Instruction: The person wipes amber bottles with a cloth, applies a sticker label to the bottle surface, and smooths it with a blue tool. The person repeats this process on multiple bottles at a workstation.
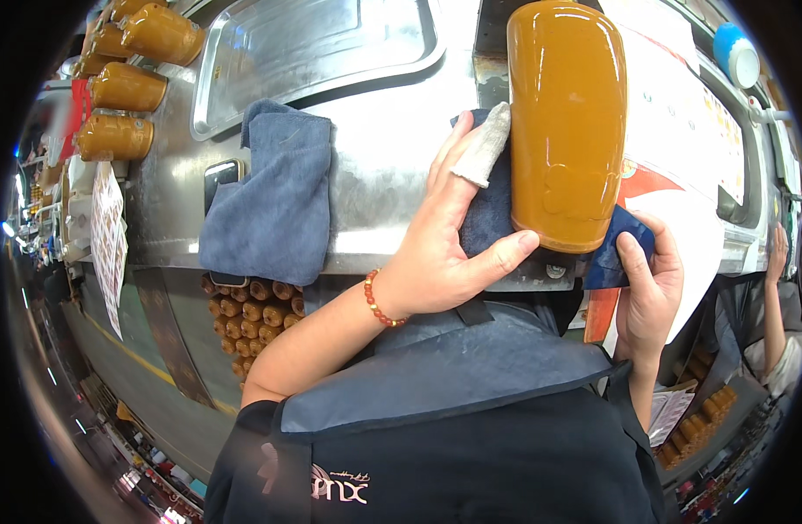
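Note:
A large, glossy amber-brown vessel (567, 122) lies on its side at the table's front edge, its rounded top pointing away from me. My left hand (444, 223) is against its left side, fingers stretched out and thumb touching its near rim. A white cloth sleeve (483, 148) covers one of that hand's fingertips. Under the vessel and beside those fingers is a dark blue cloth (484, 214). Between thumb and fingers, my right hand (652, 284) pinches a thin dark blue piece (619, 249), perhaps cloth or abrasive sheet, next to the vessel's near right corner.
A folded blue-grey towel (278, 188) partly covers a phone (222, 179). Behind it lies a metal tray (309, 61). Several amber vessels (128, 87) line the far left. Printed sheets (671, 113) cover the right side. Another person's arm (774, 301) shows at the far right.

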### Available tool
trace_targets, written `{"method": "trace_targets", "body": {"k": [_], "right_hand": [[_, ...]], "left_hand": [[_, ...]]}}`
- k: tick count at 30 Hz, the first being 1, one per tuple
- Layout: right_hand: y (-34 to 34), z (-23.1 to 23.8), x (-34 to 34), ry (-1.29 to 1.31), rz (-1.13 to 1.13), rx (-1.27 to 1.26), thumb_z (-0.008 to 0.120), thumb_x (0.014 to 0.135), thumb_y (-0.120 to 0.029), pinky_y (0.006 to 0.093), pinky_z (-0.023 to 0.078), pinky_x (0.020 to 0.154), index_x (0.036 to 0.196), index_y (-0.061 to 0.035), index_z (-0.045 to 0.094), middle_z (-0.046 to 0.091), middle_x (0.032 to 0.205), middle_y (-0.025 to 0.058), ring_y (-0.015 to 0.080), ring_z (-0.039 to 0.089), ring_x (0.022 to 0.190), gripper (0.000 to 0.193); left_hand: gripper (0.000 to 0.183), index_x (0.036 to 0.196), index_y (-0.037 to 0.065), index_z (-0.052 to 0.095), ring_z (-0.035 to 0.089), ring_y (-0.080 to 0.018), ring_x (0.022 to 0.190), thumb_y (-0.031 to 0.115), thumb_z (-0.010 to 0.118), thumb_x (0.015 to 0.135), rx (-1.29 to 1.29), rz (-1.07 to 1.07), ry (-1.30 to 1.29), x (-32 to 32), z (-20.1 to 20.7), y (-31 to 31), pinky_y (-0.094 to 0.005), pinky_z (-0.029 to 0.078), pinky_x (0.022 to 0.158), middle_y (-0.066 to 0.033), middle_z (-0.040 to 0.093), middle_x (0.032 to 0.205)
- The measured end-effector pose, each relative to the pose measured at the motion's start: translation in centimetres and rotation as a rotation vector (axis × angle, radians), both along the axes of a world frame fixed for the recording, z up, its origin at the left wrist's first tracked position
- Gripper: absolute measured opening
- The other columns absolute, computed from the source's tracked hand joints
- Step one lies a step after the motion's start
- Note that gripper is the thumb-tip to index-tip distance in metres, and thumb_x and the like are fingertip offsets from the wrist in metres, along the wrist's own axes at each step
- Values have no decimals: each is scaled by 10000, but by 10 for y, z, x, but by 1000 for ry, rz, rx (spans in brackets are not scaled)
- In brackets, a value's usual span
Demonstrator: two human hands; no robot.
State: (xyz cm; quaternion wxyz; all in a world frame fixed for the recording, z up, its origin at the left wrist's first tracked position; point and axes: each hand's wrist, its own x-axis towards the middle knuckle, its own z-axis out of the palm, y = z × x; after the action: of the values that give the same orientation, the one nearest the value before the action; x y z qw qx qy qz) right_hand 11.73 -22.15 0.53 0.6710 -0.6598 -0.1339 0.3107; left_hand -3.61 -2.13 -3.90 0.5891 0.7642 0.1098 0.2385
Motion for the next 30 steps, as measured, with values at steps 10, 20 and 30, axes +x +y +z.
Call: {"method": "trace_targets", "body": {"k": [10,20,30], "right_hand": [[0,1,-1,-2,-20,-18,673,990,-11,229,534,885,1244,2,636,700,1090,47,79,657,971,257],[2,2,-2,11,-20,-3,669,992,-11,226,535,877,1246,6,633,699,1083,45,77,658,961,258],[1,26,-10,-69,-4,29,686,939,72,217,535,845,1273,19,599,682,1067,53,83,652,951,350]], "left_hand": [[903,1619,8,281,54,-437,1590,341,764,933,-86,-27,-3,1,-3,-1,-526,96,1265,-205,252,1687],[911,1618,7,280,40,-432,1592,353,769,932,-85,-24,-2,1,-2,-2,-530,95,1265,-207,253,1685],[1126,1594,5,332,154,-472,1554,382,922,712,559,96,-36,18,47,-4,-508,199,1251,-252,205,1674]]}}
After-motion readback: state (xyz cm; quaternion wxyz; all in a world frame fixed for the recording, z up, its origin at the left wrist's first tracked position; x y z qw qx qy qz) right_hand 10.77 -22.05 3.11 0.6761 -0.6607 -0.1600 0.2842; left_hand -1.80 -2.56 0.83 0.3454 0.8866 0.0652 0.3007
